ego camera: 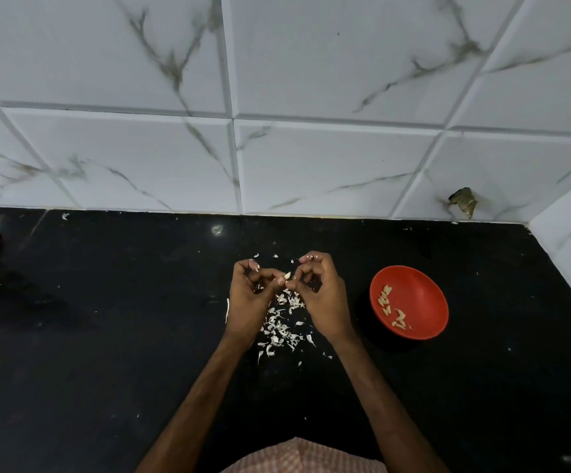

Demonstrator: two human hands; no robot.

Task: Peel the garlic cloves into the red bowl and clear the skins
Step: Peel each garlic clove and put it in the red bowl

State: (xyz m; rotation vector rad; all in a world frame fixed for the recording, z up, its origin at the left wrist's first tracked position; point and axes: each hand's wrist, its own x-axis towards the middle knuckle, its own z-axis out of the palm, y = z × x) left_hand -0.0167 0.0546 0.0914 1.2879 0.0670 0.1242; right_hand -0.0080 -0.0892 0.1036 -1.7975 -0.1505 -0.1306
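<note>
The clove (287, 275) is small and is being held only at its ends, at the centre of the frame, so it could be slipping free as the skin is pulled. If it drops, it would likely be landing among the skins (279, 327) heaped on the counter (106, 336) just below the hands, where it would be hard to pick out. The bowl (420, 295) is sitting well apart at the right, with peeled cloves (391, 310) lying in its left half, so a careless toss could be sending the clove past the rim. Loose flakes are already lying scattered beyond the heap, and sweeping them later could be pushing some toward the bowl.

The left hand (248, 295) is curling inward, its thumb and forefinger pinching the clove from the left, the other fingers bent loosely above the palm. The right hand (321, 295) is pinching the same clove from the right with thumb and forefinger closed into a ring, its remaining fingers arched up and touching nothing. Whether the right tips are gripping skin or flesh, I cannot tell.
</note>
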